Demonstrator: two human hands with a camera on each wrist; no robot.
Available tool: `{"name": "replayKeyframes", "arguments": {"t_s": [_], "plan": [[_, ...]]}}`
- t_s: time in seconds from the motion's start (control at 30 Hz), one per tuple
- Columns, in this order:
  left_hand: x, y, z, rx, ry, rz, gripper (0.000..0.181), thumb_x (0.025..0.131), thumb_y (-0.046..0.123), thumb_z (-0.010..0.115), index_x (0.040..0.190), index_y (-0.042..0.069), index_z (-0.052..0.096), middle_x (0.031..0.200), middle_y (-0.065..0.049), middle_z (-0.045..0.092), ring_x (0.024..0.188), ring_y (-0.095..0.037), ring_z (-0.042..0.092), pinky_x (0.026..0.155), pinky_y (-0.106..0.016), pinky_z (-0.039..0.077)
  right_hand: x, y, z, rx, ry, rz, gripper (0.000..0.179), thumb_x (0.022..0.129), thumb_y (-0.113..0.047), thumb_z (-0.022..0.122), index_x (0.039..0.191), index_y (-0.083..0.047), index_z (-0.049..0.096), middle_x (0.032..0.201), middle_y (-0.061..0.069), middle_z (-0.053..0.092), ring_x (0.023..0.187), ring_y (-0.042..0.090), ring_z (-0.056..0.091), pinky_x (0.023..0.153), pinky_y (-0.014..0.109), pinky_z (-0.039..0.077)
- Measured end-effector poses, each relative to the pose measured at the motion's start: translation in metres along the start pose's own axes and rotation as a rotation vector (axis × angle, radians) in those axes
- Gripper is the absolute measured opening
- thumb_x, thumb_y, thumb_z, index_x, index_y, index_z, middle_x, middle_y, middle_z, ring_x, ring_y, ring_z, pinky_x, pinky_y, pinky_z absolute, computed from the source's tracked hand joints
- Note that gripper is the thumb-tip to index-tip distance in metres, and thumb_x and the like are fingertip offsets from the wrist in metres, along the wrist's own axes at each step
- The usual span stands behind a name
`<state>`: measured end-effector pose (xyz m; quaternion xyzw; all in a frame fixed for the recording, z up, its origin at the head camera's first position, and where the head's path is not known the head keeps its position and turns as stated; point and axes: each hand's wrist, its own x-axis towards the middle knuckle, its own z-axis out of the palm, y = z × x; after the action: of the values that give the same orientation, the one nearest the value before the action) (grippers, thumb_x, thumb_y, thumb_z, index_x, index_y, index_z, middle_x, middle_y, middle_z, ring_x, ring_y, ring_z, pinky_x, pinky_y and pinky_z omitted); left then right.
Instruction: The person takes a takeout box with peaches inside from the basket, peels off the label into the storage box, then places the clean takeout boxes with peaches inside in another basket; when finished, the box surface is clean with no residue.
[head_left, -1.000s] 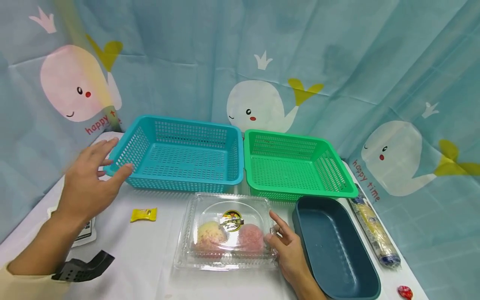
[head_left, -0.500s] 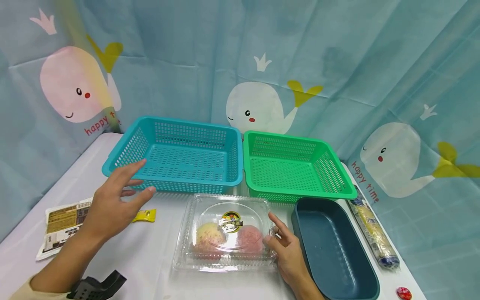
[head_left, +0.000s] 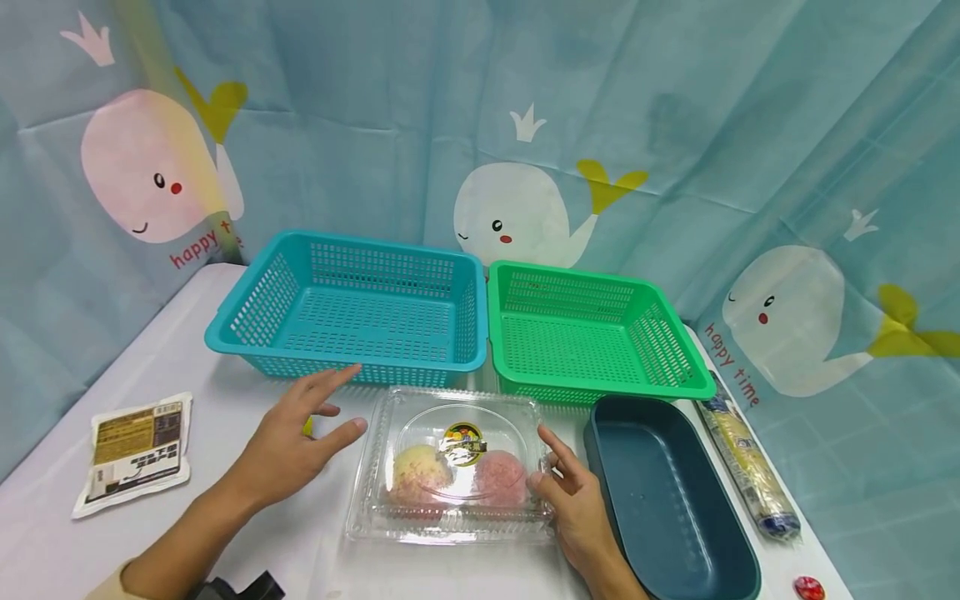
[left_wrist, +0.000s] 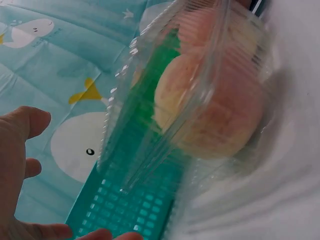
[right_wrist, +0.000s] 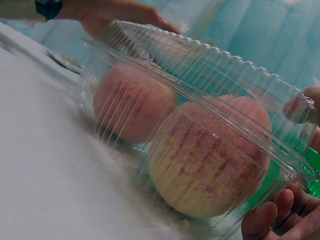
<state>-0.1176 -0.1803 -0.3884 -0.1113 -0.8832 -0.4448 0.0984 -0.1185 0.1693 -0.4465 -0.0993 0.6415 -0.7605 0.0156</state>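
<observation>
The left hand (head_left: pixel 288 446) is spread wide, just short of a clear, rectangular plastic clamshell box (head_left: pixel 459 479) resting on the white bench (head_left: pixel 442 575). Two round pink-and-yellow fruits (head_left: pixel 420 477) are enclosed, probably bruisable; the light, slick box would likely flex, and is best held at both ends. Its right end is gripped by the right hand (head_left: pixel 581 512).

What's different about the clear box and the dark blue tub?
The clear box is see-through; the dark blue tub is opaque. The box has a lid, while the tub is open on top. The box holds two peaches; the tub shows nothing inside. Both are near the right hand.
</observation>
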Motion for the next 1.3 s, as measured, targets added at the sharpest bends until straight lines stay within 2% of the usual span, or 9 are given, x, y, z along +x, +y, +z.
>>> {"name": "replayKeyframes", "arguments": {"t_s": [0.23, 0.3, 0.5, 0.67, 0.93, 1.1, 1.2, 1.3], "plan": [[-0.002, 0.004, 0.013, -0.124, -0.082, -0.069, 0.066, 0.09, 0.036, 0.069, 0.148, 0.026, 0.04, 0.146, -0.012, 0.034, 0.101, -0.034, 0.06, 0.054, -0.027, 0.056, -0.001, 0.0, 0.001, -0.005, 0.022, 0.018, 0.064, 0.084, 0.01, 0.059, 0.144, 0.004, 0.039, 0.097, 0.012, 0.041, 0.081, 0.014, 0.059, 0.064, 0.024, 0.053], [-0.002, 0.004, 0.016, -0.135, -0.1, -0.08, 0.065, 0.09, 0.037, 0.068, 0.148, 0.027, 0.04, 0.146, -0.012, 0.033, 0.098, -0.031, 0.061, 0.053, -0.025, 0.055, -0.002, 0.0, 0.001, -0.004, 0.026, 0.02, 0.063, 0.084, 0.01, 0.059, 0.144, 0.004, 0.039, 0.097, 0.012, 0.041, 0.081, 0.014, 0.059, 0.064, 0.024, 0.053], [-0.002, 0.004, 0.024, -0.095, -0.133, -0.073, 0.062, 0.089, 0.04, 0.068, 0.146, 0.029, 0.043, 0.147, -0.012, 0.036, 0.093, -0.025, 0.061, 0.061, -0.029, 0.053, -0.003, 0.001, 0.002, 0.004, 0.022, 0.022, 0.064, 0.084, 0.01, 0.059, 0.144, 0.004, 0.039, 0.097, 0.012, 0.041, 0.083, 0.015, 0.06, 0.066, 0.025, 0.054], [-0.003, 0.0, 0.031, -0.096, -0.141, -0.049, 0.063, 0.088, 0.039, 0.07, 0.145, 0.027, 0.046, 0.143, -0.01, 0.041, 0.09, -0.023, 0.059, 0.063, -0.033, 0.05, -0.004, 0.001, 0.003, 0.009, 0.025, 0.028, 0.063, 0.084, 0.009, 0.059, 0.144, 0.003, 0.039, 0.097, 0.012, 0.041, 0.084, 0.015, 0.06, 0.066, 0.026, 0.054], [-0.001, -0.003, 0.037, -0.089, -0.164, -0.049, 0.06, 0.088, 0.037, 0.07, 0.142, 0.021, 0.05, 0.138, -0.012, 0.046, 0.089, -0.022, 0.059, 0.064, -0.034, 0.049, -0.004, -0.001, 0.004, -0.027, 0.057, 0.037, 0.062, 0.084, 0.009, 0.06, 0.143, 0.001, 0.042, 0.097, 0.012, 0.039, 0.077, 0.012, 0.057, 0.059, 0.021, 0.049], [0.002, -0.003, 0.037, -0.115, -0.172, -0.067, 0.056, 0.087, 0.033, 0.072, 0.138, 0.019, 0.055, 0.131, -0.015, 0.048, 0.082, -0.02, 0.057, 0.056, -0.032, 0.052, -0.002, -0.006, 0.004, -0.111, 0.085, 0.055, 0.059, 0.085, 0.006, 0.063, 0.141, -0.005, 0.049, 0.095, 0.013, 0.04, 0.07, 0.009, 0.052, 0.053, 0.018, 0.042], [0.004, -0.003, 0.037, -0.208, -0.196, -0.134, 0.055, 0.085, 0.029, 0.075, 0.136, 0.019, 0.057, 0.126, -0.017, 0.046, 0.068, -0.021, 0.055, 0.046, -0.033, 0.053, -0.003, -0.013, 0.004, -0.223, 0.088, 0.07, 0.056, 0.086, 0.0, 0.067, 0.139, -0.012, 0.053, 0.094, 0.013, 0.042, 0.067, 0.01, 0.048, 0.053, 0.019, 0.04], [0.006, -0.002, 0.036, -0.336, -0.231, -0.218, 0.056, 0.083, 0.024, 0.077, 0.134, 0.019, 0.056, 0.12, -0.021, 0.042, 0.058, -0.02, 0.049, 0.039, -0.036, 0.05, -0.004, -0.022, 0.005, -0.415, 0.089, 0.068, 0.055, 0.086, -0.008, 0.071, 0.138, -0.022, 0.056, 0.096, 0.011, 0.046, 0.066, 0.014, 0.048, 0.05, 0.021, 0.039]]}}
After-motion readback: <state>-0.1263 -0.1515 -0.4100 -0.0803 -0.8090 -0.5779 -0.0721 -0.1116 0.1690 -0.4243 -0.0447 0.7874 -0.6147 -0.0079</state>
